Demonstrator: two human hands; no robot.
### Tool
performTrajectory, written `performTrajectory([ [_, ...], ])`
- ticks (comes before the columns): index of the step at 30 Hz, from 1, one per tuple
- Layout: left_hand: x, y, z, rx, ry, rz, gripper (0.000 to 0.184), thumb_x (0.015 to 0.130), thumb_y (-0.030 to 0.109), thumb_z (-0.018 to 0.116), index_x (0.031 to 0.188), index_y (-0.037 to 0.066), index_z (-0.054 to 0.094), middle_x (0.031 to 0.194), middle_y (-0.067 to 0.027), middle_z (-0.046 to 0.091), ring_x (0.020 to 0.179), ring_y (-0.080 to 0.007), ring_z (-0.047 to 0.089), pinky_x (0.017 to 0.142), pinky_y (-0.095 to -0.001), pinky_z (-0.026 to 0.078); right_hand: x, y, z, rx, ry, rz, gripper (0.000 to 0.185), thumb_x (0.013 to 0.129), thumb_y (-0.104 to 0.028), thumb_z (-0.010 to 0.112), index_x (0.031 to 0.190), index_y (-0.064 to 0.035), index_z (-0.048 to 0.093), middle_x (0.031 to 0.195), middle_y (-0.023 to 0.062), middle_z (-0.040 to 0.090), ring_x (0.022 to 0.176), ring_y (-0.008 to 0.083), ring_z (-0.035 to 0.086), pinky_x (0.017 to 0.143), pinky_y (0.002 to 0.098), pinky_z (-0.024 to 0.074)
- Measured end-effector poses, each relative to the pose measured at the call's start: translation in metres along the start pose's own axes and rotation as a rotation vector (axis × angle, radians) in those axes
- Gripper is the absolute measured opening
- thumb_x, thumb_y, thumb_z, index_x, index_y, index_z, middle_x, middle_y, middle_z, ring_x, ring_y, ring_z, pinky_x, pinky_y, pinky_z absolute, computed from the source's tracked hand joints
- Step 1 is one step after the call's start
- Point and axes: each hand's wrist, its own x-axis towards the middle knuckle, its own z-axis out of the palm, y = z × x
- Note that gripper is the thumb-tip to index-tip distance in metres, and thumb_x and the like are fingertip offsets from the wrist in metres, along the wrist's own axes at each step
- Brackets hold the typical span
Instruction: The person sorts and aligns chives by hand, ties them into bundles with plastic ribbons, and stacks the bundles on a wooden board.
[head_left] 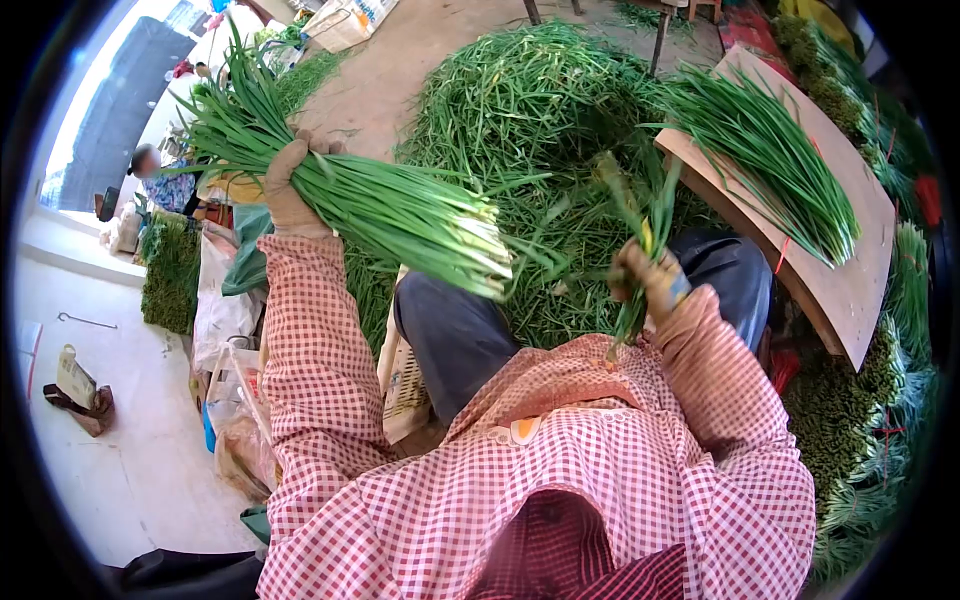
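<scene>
My left hand (292, 185), gloved, is wrapped round a thick bunch of garlic chives (380, 200) held out to the left. Its pale cut ends point right, above my left knee. My right hand (650, 280), also gloved, is closed on a small handful of garlic chives (655, 215), some of them yellowed, over my lap. Between and beyond my hands rises a large heap of loose green leaves (520, 110). Another bunch of garlic chives (765, 165) lies on the wooden board to my right, apart from both hands.
The wooden board (860, 285) stands close to my right knee. Stacked bundles of chives (850, 440) line the right side. A pale crate (405, 395) is beside my left leg, with plastic bags (228, 300) further left. Another person (165, 185) is at the far left.
</scene>
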Motion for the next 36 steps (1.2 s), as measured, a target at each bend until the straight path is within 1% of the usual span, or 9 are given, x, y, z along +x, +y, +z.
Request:
performTrajectory([
  [1,-0.006,-0.002,0.006,-0.105,-0.058,-0.044,0.025,0.076,0.004,0.066,0.1,0.005,0.059,0.082,-0.0061,0.062,0.074,-0.0215,0.062,0.075,-0.039,0.054,-0.002,-0.024,0.028,0.068,0.229,-0.035,0.025,0.093,-0.027,0.061,0.109,-0.008,0.06,0.103,0.0078,0.067,0.09,0.0204,0.066,0.064,0.0286,0.0553],
  [4,-0.021,-0.021,0.023,-0.167,-0.127,-0.096,0.031,0.075,0.002,0.066,0.104,0.007,0.058,0.083,-0.0049,0.062,0.074,-0.02,0.06,0.077,-0.0399,0.053,0.004,-0.076,0.068,-0.056,0.053,-0.042,0.039,0.089,-0.023,0.066,0.123,-0.0105,0.053,0.128,0.0065,0.055,0.114,0.0205,0.056,0.075,0.0298,0.0557],
  [7,-0.037,-0.046,0.051,-0.158,-0.144,-0.094,0.035,0.075,0.0,0.064,0.109,0.008,0.056,0.084,-0.004,0.062,0.075,-0.019,0.059,0.077,-0.0411,0.052,0.028,-0.042,0.077,-0.24,-0.393,-0.309,0.047,0.089,-0.029,0.066,0.128,-0.0077,0.051,0.108,0.0036,0.058,0.095,0.0138,0.057,0.075,0.0255,0.0493],
  [9,-0.041,-0.052,0.058,-0.257,-0.184,-0.189,0.035,0.076,-0.001,0.061,0.109,0.01,0.056,0.086,-0.0028,0.062,0.075,-0.0178,0.059,0.078,-0.0427,0.051,0.025,-0.025,0.095,-0.355,-0.312,-0.438,0.043,0.091,-0.038,0.063,0.118,-0.006,0.055,0.081,-0.0025,0.057,0.074,0.0094,0.053,0.068,0.0254,0.0441],
  [14,-0.061,-0.057,0.067,-0.248,-0.226,-0.175,0.037,0.075,0.0,0.062,0.11,0.011,0.056,0.086,-0.0012,0.06,0.075,-0.0159,0.059,0.077,-0.0369,0.049,0.009,-0.016,0.079,-0.518,-0.195,-0.469,0.037,0.096,-0.041,0.052,0.11,-0.0069,0.056,0.078,-0.0029,0.055,0.069,0.0081,0.048,0.063,0.0262,0.0423],
  [20,-0.081,-0.071,0.077,-0.443,-0.188,-0.276,0.045,0.075,-0.003,0.061,0.116,0.013,0.053,0.089,0.0005,0.056,0.077,-0.0148,0.059,0.08,-0.034,0.046,-0.023,-0.011,0.055,-0.103,-0.317,-0.384,0.04,0.096,-0.041,0.053,0.114,-0.0056,0.055,0.083,-0.0084,0.05,0.073,0.0044,0.045,0.066,0.0205,0.0407],
  [28,-0.075,-0.07,0.075,-0.383,-0.208,-0.201,0.049,0.076,-0.001,0.063,0.121,0.013,0.05,0.089,-0.0005,0.054,0.081,-0.0133,0.055,0.081,-0.0361,0.049,-0.083,-0.035,0.01,-0.578,-0.198,-0.467,0.039,0.095,-0.04,0.057,0.113,-0.005,0.058,0.08,-0.0044,0.055,0.069,0.007,0.051,0.059,0.0224,0.0435],
  [32,-0.051,-0.029,0.049,-0.456,-0.325,-0.151,0.04,0.084,0.006,0.055,0.123,0.011,0.049,0.09,0.0005,0.055,0.084,-0.0142,0.058,0.083,-0.0364,0.05,-0.1,-0.045,-0.026,-0.241,0.339,-0.144,0.027,0.093,-0.035,0.059,0.101,-0.0093,0.058,0.074,-0.0027,0.054,0.05,0.0053,0.047,0.042,0.0196,0.0382],
  [36,-0.051,-0.044,0.068,-0.523,-0.54,-0.205,0.039,0.086,0.004,0.051,0.125,0.008,0.048,0.102,0.0008,0.055,0.089,-0.0114,0.056,0.089,-0.0336,0.048,-0.033,-0.089,0.003,-0.091,0.304,-0.072,0.044,0.091,-0.041,0.058,0.123,-0.0108,0.053,0.085,0.0021,0.063,0.058,0.0065,0.052,0.051,0.0188,0.0396],
])
